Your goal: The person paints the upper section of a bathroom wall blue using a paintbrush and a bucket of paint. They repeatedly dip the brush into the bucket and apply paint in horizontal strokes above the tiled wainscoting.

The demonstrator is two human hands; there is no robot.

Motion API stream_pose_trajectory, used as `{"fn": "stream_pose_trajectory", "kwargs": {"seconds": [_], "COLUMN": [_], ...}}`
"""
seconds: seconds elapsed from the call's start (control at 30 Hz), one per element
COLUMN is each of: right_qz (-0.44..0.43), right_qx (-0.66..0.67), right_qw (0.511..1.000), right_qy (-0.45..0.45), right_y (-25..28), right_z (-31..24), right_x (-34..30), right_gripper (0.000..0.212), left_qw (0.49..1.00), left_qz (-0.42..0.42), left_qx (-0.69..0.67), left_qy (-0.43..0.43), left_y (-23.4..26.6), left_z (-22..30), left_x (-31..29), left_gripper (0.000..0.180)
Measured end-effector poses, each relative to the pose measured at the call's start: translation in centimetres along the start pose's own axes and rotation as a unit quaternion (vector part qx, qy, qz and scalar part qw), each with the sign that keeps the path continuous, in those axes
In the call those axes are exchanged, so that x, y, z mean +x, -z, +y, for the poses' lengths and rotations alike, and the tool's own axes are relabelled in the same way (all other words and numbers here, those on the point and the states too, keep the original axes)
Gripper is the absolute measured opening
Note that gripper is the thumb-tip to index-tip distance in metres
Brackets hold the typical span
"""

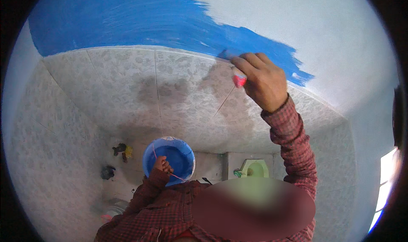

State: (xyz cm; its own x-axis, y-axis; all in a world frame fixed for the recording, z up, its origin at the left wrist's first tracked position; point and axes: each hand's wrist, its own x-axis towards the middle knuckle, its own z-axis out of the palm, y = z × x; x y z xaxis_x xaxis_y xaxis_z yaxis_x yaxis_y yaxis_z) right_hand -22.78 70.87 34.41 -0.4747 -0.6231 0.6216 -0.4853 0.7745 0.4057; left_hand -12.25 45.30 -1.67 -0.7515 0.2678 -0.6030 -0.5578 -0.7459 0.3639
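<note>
My right hand (265,80), raised at the wall, is closed round a paintbrush (239,79) whose handle end is red. Its bristle end, partly hidden by my fingers, meets the lower border of the blue paint (140,23), just above the tiles (123,70). Right of and above the blue lies white wall (327,38), with a ragged, streaky edge between them. Low down, my left hand (162,164) grips the thin pink cord handle of a bucket (190,152). Blue liquid paint (176,159) fills part of this bucket.
A pale green squat toilet (256,167) is set in a raised step to the right of the bucket. Dark and yellow scraps (123,152) and a black crumpled bag (108,172) lie at the left. Damp-looking patches (163,91) mark the tiles. Side walls stand close on both sides.
</note>
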Motion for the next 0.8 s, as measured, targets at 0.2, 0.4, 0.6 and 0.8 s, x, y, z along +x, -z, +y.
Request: {"fn": "stream_pose_trajectory", "kwargs": {"seconds": [0.2,0.4,0.6,0.8], "right_qz": [0.015,0.049,0.067,0.101], "right_qx": [0.080,0.172,0.308,0.370], "right_qw": [0.994,0.975,0.945,0.921], "right_qy": [0.068,0.128,0.086,-0.067], "right_y": [-2.9,-5.9,-7.2,-5.1], "right_z": [-2.8,-4.7,-2.2,2.2], "right_x": [6.0,10.8,13.0,5.3], "right_gripper": [0.027,0.017,0.019,0.014], "left_qw": [0.999,0.998,0.996,0.993], "left_qz": [0.041,0.030,0.059,0.000], "left_qx": [-0.030,-0.049,-0.051,0.056], "left_qy": [-0.017,-0.033,-0.047,-0.107], "left_y": [0.3,1.1,0.9,1.5], "left_z": [-0.8,-1.7,-1.4,-1.0], "left_x": [0.5,1.3,0.7,0.7], "left_gripper": [0.030,0.030,0.029,0.028]}}
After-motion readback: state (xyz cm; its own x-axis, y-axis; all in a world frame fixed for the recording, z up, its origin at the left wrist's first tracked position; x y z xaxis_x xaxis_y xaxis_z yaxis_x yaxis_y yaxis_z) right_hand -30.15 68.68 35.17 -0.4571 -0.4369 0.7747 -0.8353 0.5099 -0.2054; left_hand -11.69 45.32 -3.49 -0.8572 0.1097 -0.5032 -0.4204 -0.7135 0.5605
